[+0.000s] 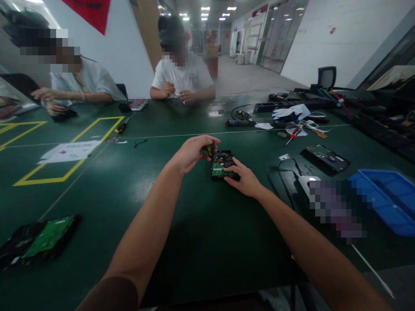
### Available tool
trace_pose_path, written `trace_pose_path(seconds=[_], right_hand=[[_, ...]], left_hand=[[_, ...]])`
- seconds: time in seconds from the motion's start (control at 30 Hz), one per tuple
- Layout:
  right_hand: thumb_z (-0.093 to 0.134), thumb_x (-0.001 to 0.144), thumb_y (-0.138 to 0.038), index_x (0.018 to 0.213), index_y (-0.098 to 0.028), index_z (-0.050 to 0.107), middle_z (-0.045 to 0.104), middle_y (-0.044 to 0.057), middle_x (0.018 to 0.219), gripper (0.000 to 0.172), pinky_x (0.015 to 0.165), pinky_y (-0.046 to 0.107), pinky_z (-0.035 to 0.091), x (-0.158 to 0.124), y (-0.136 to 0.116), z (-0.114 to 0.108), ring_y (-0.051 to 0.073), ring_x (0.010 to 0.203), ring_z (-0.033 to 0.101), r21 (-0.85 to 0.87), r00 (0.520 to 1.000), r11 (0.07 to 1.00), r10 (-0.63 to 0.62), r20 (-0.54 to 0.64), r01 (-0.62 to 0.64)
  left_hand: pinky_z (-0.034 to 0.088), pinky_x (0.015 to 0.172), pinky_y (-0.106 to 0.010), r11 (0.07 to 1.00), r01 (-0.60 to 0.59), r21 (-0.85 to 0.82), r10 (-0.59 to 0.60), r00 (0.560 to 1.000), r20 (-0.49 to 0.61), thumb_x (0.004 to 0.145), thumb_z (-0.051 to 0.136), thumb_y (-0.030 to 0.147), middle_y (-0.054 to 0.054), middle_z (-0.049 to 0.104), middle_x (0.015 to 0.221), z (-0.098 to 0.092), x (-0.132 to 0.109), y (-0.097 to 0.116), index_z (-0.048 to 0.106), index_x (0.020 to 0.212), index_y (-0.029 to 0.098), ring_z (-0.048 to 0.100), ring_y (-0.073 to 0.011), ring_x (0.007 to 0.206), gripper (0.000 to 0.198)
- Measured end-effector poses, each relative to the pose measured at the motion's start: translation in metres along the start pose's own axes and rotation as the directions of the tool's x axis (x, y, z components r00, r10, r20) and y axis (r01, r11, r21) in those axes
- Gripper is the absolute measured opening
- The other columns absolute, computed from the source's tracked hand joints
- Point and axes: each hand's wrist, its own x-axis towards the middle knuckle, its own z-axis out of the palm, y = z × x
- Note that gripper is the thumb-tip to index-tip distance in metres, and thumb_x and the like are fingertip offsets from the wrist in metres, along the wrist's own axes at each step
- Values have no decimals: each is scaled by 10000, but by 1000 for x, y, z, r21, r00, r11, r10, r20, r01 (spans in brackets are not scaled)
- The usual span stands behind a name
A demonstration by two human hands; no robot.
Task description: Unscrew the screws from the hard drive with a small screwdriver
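Note:
A hard drive (223, 156) with a green circuit board lies on the green table in front of me. My right hand (244, 176) grips its right side, the fingers reaching over the board. Over the drive's left edge, my left hand (194, 152) is closed round the black-and-yellow handle of a screwdriver (210, 149). The handle stands roughly upright; I cannot make out its tip or whether it touches a screw.
Another hard drive (326, 157) and a blue tray (389, 196) lie to the right. At lower left sits a larger drive (48, 236). A red screwdriver (293, 135), gloves (292, 113) and cables are farther back. Two people (184, 77) sit across the table.

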Motion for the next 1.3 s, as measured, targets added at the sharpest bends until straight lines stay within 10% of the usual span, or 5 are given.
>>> trace_pose_path(seconds=[1.3], right_hand=[[741, 903, -356, 1231, -277, 731, 403, 122, 1649, 338, 1186, 518, 405, 0, -1, 0, 312, 1486, 445, 20, 1000, 1000, 10, 1, -10]], left_hand=[[532, 701, -320, 1000, -6, -23, 5, 1000, -16, 873, 642, 278, -101, 723, 958, 3, 0, -2, 623, 931, 180, 681, -224, 944, 116]])
